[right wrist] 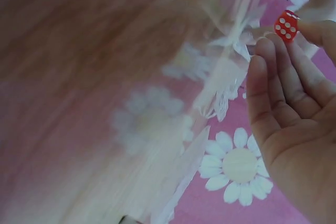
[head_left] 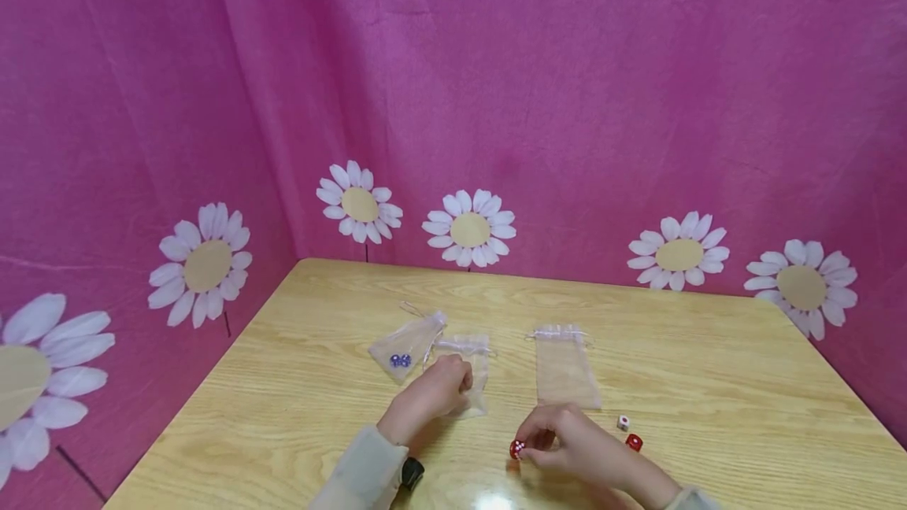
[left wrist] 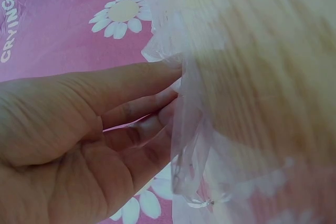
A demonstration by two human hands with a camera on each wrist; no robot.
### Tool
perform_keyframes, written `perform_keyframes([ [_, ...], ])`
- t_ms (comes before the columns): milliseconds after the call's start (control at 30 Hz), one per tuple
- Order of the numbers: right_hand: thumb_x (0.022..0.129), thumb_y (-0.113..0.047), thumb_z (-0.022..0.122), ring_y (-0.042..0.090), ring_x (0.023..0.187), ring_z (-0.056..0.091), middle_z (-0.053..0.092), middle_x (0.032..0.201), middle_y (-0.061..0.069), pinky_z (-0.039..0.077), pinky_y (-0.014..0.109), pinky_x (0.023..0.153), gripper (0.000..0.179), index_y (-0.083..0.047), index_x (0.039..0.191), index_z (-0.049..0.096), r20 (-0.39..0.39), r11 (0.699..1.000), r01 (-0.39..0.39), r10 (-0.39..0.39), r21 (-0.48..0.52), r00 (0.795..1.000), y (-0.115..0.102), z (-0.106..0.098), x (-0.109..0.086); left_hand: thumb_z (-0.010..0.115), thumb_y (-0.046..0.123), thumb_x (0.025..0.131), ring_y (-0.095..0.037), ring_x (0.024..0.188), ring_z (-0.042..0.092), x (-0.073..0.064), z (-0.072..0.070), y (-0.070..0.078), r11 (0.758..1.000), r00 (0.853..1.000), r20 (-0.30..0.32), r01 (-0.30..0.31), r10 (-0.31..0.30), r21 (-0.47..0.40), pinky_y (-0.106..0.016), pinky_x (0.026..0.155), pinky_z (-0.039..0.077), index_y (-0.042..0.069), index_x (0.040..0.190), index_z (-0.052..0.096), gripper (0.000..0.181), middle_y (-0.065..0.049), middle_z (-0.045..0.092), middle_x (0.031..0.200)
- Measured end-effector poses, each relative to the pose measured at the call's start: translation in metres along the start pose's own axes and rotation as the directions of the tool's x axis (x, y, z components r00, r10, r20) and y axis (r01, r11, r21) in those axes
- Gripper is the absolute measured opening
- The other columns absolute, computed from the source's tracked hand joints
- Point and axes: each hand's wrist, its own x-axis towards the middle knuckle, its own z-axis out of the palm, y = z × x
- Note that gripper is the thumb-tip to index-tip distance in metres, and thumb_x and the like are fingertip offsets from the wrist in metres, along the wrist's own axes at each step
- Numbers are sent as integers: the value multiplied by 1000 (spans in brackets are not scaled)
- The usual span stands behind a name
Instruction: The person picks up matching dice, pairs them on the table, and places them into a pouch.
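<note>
A red die (head_left: 517, 449) with white pips is pinched between the thumb and fingertips of my right hand (head_left: 567, 443), low over the front of the table. The same die (right wrist: 286, 26) shows a six-pip face in the right wrist view. My left hand (head_left: 441, 386) is over the middle sheer organza bag (head_left: 476, 368). In the left wrist view its thumb and fingers hold the thin fabric (left wrist: 191, 108) of that bag. Another organza bag (head_left: 423, 330), left of this hand, has blue dice (head_left: 400, 360) inside. A third organza bag (head_left: 567, 372) lies flat beyond my right hand.
To the right of my right hand sit a white die (head_left: 623, 422) and another red die (head_left: 634, 441). The wooden table (head_left: 708, 368) meets a pink curtain (head_left: 553, 116) with daisies at its back and left. A black object (head_left: 412, 473) shows beside my left wrist.
</note>
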Motion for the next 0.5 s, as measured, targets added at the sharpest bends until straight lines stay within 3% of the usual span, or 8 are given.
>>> perform_keyframes([
  [167,85,-8,71,-10,76,53,68,81,-6,49,14,62,6,-13,88,71,77,999,6,-3,-45,997,-3,4,1,71,-6,76,-8,69,42,0,0,1,1000,1000,-8,-1,1,13,-20,63,40,2,78,61,13,-1,54,76],
  [300,86,-12,71,-12,75,51,66,82,-9,48,14,62,5,-16,89,71,134,998,-43,47,-37,990,-4,5,1,74,-5,75,-8,68,41,-1,1,1,999,999,-28,-21,22,38,-20,63,39,2,76,61,15,0,52,74],
  [500,90,-23,70,-12,73,50,65,81,-12,46,12,62,6,-17,88,72,158,995,-30,46,-99,986,-4,6,1,76,-3,75,-8,69,41,-2,1,2,998,999,-36,-28,30,63,-20,63,39,3,77,61,16,1,51,74],
])
